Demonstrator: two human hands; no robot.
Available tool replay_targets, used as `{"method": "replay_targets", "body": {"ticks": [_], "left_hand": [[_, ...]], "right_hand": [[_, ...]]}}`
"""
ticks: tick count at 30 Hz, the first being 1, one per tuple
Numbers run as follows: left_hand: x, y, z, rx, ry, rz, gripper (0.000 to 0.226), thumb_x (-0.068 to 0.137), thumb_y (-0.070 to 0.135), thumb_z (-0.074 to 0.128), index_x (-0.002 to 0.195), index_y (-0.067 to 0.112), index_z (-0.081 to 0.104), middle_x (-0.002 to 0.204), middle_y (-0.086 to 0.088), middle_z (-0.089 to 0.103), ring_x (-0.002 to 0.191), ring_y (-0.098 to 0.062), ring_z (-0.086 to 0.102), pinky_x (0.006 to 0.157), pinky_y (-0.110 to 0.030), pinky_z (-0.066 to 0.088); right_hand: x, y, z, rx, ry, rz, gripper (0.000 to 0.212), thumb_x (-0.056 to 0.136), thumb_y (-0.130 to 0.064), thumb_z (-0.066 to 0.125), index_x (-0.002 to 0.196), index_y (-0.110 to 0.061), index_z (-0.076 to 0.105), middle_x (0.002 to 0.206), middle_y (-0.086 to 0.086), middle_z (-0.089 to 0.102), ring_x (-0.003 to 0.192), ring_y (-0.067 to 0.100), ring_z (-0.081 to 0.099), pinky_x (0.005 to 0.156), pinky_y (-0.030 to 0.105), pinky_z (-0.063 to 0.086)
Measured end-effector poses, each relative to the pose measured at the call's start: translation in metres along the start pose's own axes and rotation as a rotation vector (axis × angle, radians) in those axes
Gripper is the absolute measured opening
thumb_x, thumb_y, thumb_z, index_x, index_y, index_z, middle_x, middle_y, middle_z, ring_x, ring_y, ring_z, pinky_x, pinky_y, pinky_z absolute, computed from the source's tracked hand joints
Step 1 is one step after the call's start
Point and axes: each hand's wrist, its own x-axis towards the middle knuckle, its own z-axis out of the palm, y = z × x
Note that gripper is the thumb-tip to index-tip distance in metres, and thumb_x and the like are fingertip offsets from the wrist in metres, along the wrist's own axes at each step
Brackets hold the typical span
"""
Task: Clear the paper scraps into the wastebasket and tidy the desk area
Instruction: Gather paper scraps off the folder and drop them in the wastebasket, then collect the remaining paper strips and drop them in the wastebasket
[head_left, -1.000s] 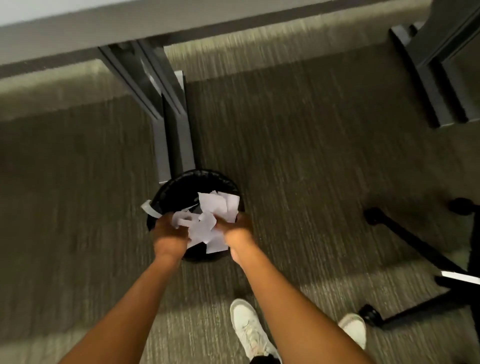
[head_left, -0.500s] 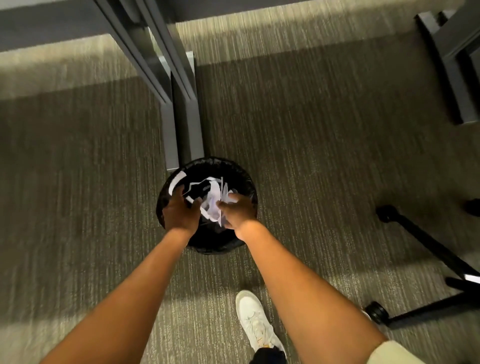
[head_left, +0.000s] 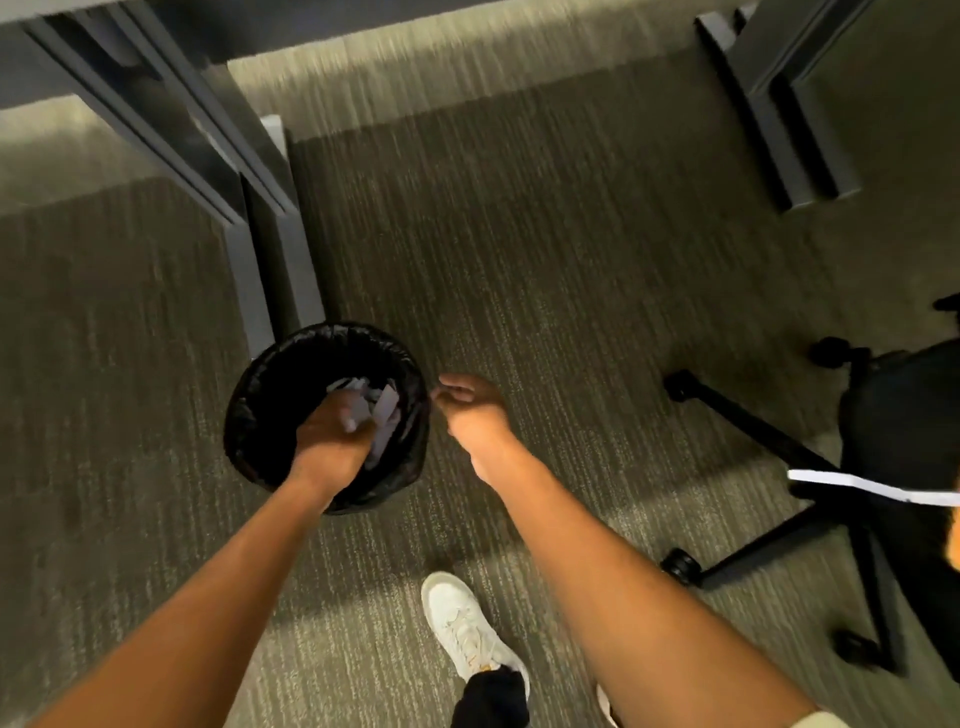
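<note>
A round black wastebasket (head_left: 260, 395) with a dark liner stands on the carpet beside a desk leg. White paper scraps (head_left: 382, 415) lie inside it. My left hand (head_left: 332, 436) reaches down into the basket's mouth, fingers apart among the scraps; the image is blurred there. My right hand (head_left: 470, 405) hovers just outside the basket's right rim, fingers loosely spread and holding nothing.
A grey desk leg (head_left: 270, 260) rises right behind the basket. Another desk leg (head_left: 784, 114) stands at the back right. A black office chair base (head_left: 779, 447) with castors sits to the right. My white shoe (head_left: 462, 623) is on the grey carpet below.
Both hands held a bundle of paper scraps over the basket. The scraps have dropped into it. My right hand has pulled out to the right, and my left hand stays inside.
</note>
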Motion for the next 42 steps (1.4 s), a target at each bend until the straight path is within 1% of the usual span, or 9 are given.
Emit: {"method": "replay_targets", "body": {"ticks": [4,8,14,19,24,27,32,35,42], "left_hand": [[-0.016,0.053,0.033,-0.047,-0.074,0.063,0.038,0.092,0.019,0.064,0.128,0.01,0.057,0.128,-0.015,0.061,0.12,-0.034,0.057,0.104,-0.046,0.046],[-0.04,0.131,0.088,-0.048,-0.213,0.132,0.034,0.092,0.017,0.063,0.123,0.003,0.059,0.12,-0.02,0.062,0.114,-0.035,0.059,0.097,-0.039,0.045],[-0.098,0.238,0.175,0.089,-0.31,0.389,0.032,0.091,0.025,0.065,0.12,0.011,0.062,0.116,-0.014,0.066,0.109,-0.029,0.063,0.099,-0.039,0.049],[-0.146,0.306,0.259,0.16,-0.431,0.557,0.034,0.092,0.027,0.064,0.122,0.013,0.061,0.119,-0.014,0.065,0.112,-0.026,0.061,0.099,-0.036,0.047],[-0.187,0.351,0.334,0.247,-0.509,0.703,0.035,0.091,0.025,0.064,0.124,0.013,0.06,0.122,-0.012,0.062,0.115,-0.026,0.057,0.099,-0.036,0.046],[-0.201,0.375,0.371,0.311,-0.526,0.769,0.035,0.092,0.026,0.062,0.126,0.015,0.058,0.123,-0.009,0.057,0.112,-0.024,0.055,0.094,-0.033,0.045],[-0.213,0.418,0.421,0.425,-0.514,0.854,0.042,0.091,0.025,0.065,0.13,0.017,0.053,0.135,-0.008,0.048,0.128,-0.027,0.045,0.106,-0.043,0.043],[-0.218,0.445,0.446,0.453,-0.503,0.907,0.043,0.09,0.022,0.064,0.131,0.019,0.051,0.139,-0.008,0.042,0.13,-0.029,0.042,0.107,-0.044,0.041],[-0.224,0.513,0.509,0.59,-0.477,1.056,0.05,0.092,0.026,0.062,0.138,0.018,0.044,0.149,-0.012,0.032,0.137,-0.032,0.034,0.11,-0.047,0.038]], "right_hand": [[-0.015,-0.009,-0.084,-0.005,0.105,-0.037,0.023,0.086,-0.004,0.065,0.11,-0.006,0.065,0.108,0.012,0.069,0.099,0.019,0.063,0.086,0.027,0.048],[-0.035,-0.016,-0.193,-0.101,0.237,-0.095,0.024,0.087,-0.019,0.067,0.11,-0.015,0.067,0.104,0.003,0.068,0.094,0.012,0.059,0.091,0.031,0.047],[-0.067,-0.013,-0.349,-0.13,0.436,-0.137,0.025,0.086,-0.025,0.068,0.112,-0.022,0.066,0.112,-0.003,0.065,0.078,-0.004,0.054,0.081,0.024,0.044],[-0.094,0.011,-0.467,-0.192,0.615,-0.135,0.036,0.083,-0.027,0.072,0.118,-0.021,0.061,0.12,0.003,0.06,0.101,0.017,0.061,0.08,0.025,0.045],[-0.125,0.059,-0.564,-0.437,0.88,-0.017,0.065,0.071,-0.037,0.081,0.127,-0.031,0.049,0.132,0.007,0.039,0.122,0.031,0.043,0.094,0.037,0.041],[-0.135,0.086,-0.597,-0.505,0.864,0.129,0.083,0.063,-0.046,0.083,0.133,-0.037,0.039,0.136,0.007,0.028,0.124,0.035,0.036,0.094,0.041,0.042],[-0.125,0.112,-0.608,-0.571,0.713,0.196,0.099,0.061,-0.058,0.08,0.14,-0.041,0.023,0.14,0.01,0.022,0.126,0.034,0.034,0.094,0.04,0.044],[-0.116,0.118,-0.602,-0.54,0.719,0.178,0.092,0.066,-0.058,0.078,0.14,-0.043,0.025,0.141,0.007,0.019,0.119,0.033,0.042,0.088,0.04,0.05],[-0.104,0.117,-0.602,-0.467,0.72,-0.035,0.02,0.094,-0.026,0.056,0.114,-0.024,0.059,0.131,0.007,0.036,0.099,0.029,0.058,0.083,0.037,0.051]]}}
